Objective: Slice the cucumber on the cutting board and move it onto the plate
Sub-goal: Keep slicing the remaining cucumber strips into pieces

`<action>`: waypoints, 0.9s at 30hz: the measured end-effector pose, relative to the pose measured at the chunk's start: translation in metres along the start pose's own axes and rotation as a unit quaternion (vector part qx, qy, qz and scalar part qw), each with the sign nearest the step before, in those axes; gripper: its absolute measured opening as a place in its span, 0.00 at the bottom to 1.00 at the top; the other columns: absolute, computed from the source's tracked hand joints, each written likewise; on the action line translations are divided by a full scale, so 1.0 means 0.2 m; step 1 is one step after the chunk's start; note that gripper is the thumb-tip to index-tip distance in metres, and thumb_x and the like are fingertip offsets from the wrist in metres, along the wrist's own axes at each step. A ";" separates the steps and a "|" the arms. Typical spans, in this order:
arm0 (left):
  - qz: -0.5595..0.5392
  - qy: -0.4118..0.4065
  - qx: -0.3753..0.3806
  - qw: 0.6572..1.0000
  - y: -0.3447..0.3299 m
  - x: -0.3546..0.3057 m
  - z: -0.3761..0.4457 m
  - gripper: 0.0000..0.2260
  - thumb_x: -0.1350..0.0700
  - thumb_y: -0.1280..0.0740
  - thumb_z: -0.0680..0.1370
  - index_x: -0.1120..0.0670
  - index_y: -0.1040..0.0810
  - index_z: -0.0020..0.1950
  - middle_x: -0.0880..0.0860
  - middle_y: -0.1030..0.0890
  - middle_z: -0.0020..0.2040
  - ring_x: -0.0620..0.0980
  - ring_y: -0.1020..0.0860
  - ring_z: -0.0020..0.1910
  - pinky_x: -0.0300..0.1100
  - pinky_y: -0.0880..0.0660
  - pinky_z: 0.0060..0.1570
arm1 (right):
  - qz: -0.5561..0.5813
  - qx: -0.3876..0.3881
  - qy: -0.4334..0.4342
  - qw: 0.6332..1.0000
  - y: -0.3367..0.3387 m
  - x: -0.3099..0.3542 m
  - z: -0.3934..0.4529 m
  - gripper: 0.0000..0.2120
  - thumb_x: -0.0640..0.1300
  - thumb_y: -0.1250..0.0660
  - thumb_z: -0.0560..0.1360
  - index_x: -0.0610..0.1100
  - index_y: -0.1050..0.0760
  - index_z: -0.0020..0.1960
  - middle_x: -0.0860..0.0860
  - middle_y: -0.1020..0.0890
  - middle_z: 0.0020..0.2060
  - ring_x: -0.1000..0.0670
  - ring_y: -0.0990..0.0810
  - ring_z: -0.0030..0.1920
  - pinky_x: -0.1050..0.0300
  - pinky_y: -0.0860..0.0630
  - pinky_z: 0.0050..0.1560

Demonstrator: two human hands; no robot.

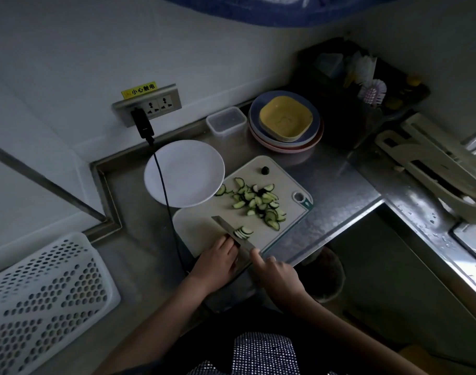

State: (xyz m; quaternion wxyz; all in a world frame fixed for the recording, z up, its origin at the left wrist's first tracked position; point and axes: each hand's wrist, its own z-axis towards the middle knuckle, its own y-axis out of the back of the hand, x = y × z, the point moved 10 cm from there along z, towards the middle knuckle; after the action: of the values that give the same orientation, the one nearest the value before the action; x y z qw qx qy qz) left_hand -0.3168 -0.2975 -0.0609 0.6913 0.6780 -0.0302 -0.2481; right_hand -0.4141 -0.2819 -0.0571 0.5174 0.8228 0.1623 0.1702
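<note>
From the head camera, we're right at the tail end of the slicing. The knife (229,231) lies slantwise across the near part of the cutting board (285,226), blade down against the last stub of cucumber (243,232), a little fan of cut rounds leaning off it. The right hand (276,274) has its fingers wrapped on the knife handle, forefinger stretched along the spine. The left hand (216,259) is tucked in behind the blade, fingers curled on the stub, though whether they truly pinch it or just steady it I cannot tell; it's dim and the blade hides the contact.

Most of the job looks done: a loose heap of slices (258,203) sits mid-board, and a dark end piece (264,170) lies apart at the far edge. The white plate (184,173) is bare, overlapping the board's far-left corner.

Next, I'd judge, a last cut or two with those left fingertips kept well back, then gathering the slices and carrying them over to the plate.

Watch the black cable (166,196): it runs down from the wall socket (147,105) straight across the plate and along the board's left side, right in the transfer path. Beyond, a lidded clear container (226,121), a stack of dishes (285,121), and a white perforated basket (42,293) near left on the surface.
</note>
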 end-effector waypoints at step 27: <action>0.010 0.014 0.048 0.999 -0.07 0.03 0.00 0.22 0.51 0.43 0.71 0.63 0.21 0.56 0.60 0.20 0.56 0.56 0.32 0.60 0.51 0.21 0.49 | -0.045 -0.051 -0.009 0.998 0.06 -0.01 0.05 0.17 0.37 0.49 0.74 0.40 0.40 0.63 0.41 0.21 0.36 0.40 0.18 0.31 0.54 0.28 0.24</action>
State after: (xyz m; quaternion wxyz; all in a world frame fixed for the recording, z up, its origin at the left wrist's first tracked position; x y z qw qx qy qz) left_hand -0.3158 -0.2988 -0.0763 0.6608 0.7135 -0.0392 -0.2297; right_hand -0.4105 -0.2951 -0.0507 0.5673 0.7887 0.1855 0.1471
